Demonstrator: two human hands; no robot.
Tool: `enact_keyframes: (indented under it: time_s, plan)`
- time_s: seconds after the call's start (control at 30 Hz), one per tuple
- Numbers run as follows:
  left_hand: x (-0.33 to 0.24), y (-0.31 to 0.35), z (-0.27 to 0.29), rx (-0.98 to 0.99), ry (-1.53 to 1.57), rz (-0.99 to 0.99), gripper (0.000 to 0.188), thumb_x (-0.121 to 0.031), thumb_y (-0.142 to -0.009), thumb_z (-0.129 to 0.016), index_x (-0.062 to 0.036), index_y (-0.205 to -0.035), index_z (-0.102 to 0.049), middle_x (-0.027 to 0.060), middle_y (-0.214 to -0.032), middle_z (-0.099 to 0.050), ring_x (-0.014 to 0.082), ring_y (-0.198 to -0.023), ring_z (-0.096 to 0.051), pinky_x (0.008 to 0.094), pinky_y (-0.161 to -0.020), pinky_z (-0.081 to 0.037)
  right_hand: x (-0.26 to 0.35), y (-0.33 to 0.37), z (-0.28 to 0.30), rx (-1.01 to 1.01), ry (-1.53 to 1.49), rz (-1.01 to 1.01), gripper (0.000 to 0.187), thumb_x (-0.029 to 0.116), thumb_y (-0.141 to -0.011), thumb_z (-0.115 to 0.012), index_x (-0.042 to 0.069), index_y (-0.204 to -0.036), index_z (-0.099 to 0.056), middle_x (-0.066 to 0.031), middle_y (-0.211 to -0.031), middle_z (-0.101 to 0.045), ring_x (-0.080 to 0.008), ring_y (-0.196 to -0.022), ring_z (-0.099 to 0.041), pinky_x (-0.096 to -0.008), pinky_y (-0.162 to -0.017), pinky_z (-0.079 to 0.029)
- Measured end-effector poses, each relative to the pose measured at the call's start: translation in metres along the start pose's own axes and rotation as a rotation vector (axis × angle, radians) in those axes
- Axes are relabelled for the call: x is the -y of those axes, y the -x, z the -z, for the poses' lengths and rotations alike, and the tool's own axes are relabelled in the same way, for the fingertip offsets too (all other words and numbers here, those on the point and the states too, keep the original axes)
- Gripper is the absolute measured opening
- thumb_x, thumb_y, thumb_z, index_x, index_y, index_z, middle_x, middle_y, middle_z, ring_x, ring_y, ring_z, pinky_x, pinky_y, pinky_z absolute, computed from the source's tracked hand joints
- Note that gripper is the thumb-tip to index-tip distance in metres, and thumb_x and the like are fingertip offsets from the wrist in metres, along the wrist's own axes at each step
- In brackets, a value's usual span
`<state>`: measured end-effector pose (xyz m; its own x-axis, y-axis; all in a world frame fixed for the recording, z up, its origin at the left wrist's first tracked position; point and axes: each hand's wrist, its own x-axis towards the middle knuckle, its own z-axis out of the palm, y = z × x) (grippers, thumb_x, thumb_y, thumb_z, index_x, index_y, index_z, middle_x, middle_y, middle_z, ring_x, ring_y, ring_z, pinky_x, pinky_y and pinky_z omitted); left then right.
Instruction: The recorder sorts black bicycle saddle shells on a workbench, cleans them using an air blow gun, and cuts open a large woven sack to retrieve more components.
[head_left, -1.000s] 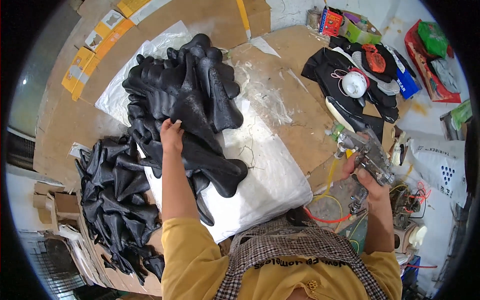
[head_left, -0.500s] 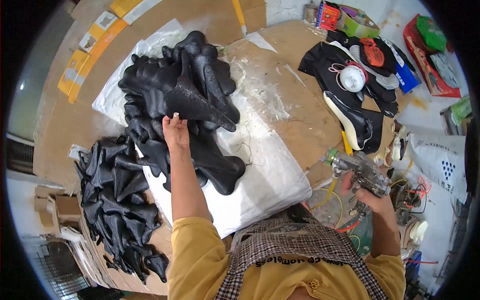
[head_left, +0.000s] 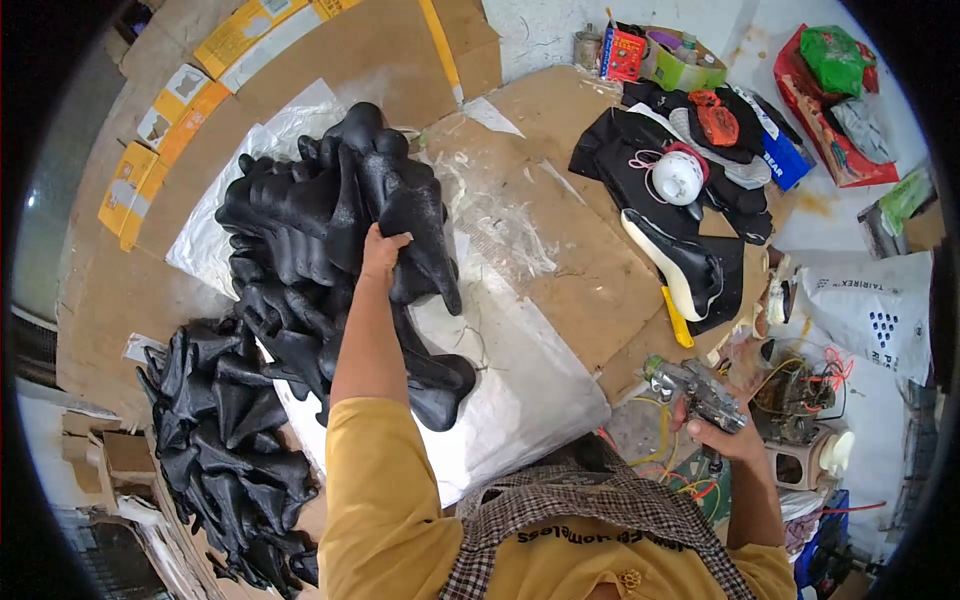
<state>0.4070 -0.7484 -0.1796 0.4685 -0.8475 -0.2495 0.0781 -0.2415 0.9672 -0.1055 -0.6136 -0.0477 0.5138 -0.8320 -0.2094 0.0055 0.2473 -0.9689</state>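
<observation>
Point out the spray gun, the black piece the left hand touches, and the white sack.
Spray gun (head_left: 706, 391): head view, on its metallic body.
Black piece (head_left: 430, 238): head view, on its upper face.
White sack (head_left: 850, 298): head view, on its front, near the upper edge.

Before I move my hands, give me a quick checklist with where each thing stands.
1. Left hand on a black moulded piece: ok, touching it.
2. Spray gun held in the right hand: ok.
3. Gun kept apart from the black pile: ok, it is off to the right.
4. Pile's pieces lying singly: not ok, they are heaped and overlapping.
5. White sheet under the pile: ok, it shows on the near side.
6. Trigger released: cannot tell.
</observation>
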Motion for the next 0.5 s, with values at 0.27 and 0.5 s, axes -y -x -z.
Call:
enact_keyframes:
  time_s: [0.27, 0.5]
  plan:
    - [-0.008, 0.0, 0.009, -0.088, -0.001, 0.063, 0.045, -0.001, -0.068, -0.065, 0.0019, -0.111, -0.049, 0.012, -0.102, -0.059, 0.0266, -0.093, -0.057, 0.035, -0.085, -0.043, -0.012, -0.028, -0.02, 0.063, 0.124, -0.086, 0.067, 0.009, -0.071, -0.07, -0.001, -0.129, -0.038, -0.0033, -0.09, -0.06, -0.0095, -0.082, -0.056, -0.0244, -0.075, -0.046]
    - [-0.019, 0.052, 0.005, 0.093, 0.046, -0.226, 0.049, -0.005, -0.067, -0.071, 0.0056, -0.11, -0.049, 0.01, -0.102, -0.058, 0.0206, -0.09, -0.055, 0.0322, -0.083, -0.044, -0.025, -0.052, -0.052, 0.235, 0.132, -0.087, 0.063, 0.006, -0.073, -0.068, -0.001, -0.128, -0.038, -0.0031, -0.093, -0.059, -0.0102, -0.085, -0.055, -0.0251, -0.078, -0.044]
